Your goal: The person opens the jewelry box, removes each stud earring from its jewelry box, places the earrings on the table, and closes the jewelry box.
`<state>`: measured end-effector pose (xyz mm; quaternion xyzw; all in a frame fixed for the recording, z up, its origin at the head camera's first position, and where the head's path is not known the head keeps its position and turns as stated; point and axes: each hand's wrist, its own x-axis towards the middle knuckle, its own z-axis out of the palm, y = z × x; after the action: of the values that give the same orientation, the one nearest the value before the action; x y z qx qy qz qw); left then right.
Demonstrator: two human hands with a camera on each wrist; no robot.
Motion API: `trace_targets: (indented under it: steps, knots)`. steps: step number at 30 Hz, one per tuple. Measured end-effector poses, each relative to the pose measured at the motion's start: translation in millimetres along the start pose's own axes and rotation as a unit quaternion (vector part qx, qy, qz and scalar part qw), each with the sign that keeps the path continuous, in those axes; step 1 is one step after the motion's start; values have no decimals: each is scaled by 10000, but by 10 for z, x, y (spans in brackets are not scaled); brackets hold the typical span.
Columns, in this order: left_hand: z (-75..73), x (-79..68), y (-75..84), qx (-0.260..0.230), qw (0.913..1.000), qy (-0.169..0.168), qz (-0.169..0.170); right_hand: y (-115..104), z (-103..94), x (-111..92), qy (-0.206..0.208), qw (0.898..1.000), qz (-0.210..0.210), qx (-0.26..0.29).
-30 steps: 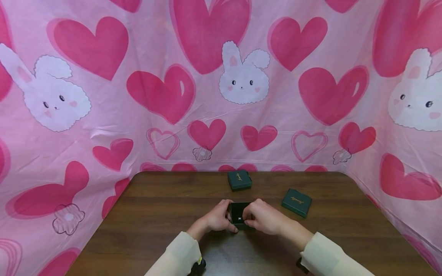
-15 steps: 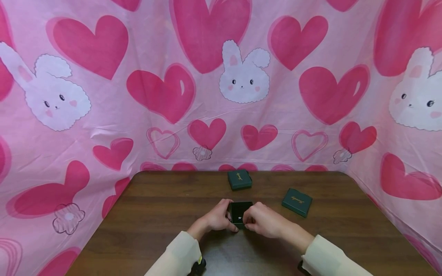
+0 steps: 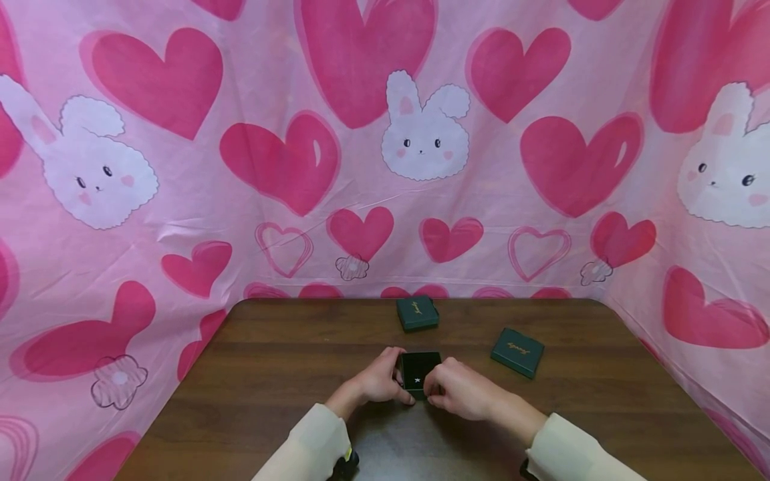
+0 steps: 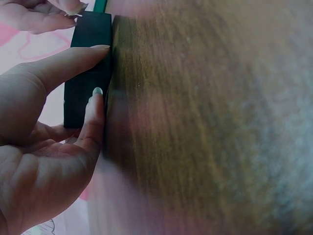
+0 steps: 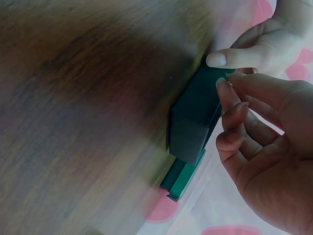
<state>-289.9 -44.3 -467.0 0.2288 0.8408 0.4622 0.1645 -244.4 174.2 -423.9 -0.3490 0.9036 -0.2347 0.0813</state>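
Gripping a square dark-green box on the wood-grained table, left hand curled round it | right hand pinched a tiny pale piece | star-shaped ornament lay on black lining

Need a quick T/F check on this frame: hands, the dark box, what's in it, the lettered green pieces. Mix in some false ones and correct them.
1. The left hand grips the dark box. True.
2. The right hand is flat and well away from the box. False: its fingers are curled, at the box's right side.
3. A white star-shaped piece shows inside the box. True.
4. A gold-lettered green piece lies on the brown table, beyond the box. True.
5. A second green piece lies left of the left hand. False: it lies to the right of the box.
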Motion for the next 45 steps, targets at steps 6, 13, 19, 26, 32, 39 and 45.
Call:
trace_targets:
  steps: [6,13,19,26,32,39,45]
  knots:
    - [14,-4,-1,59,10000,40,-37,20,49,-5,21,9998,-93,-153]
    - [13,-7,3,14,10000,42,-34,12,63,-12,-86,9999,-65,-128]
    - [17,-7,11,8,10000,54,-38,11,67,-26,-155,9999,-43,-57]
    - [17,-9,20,33,10000,74,9,21,80,-57,-278,9996,-38,51]
    - [31,-3,16,88,9998,121,114,35,110,-67,-303,9995,-117,42]
    - [37,1,21,138,9997,138,153,42,133,-80,-352,9992,-179,103]
    - [34,-7,21,101,9998,103,120,59,150,-84,-523,9979,-266,281]
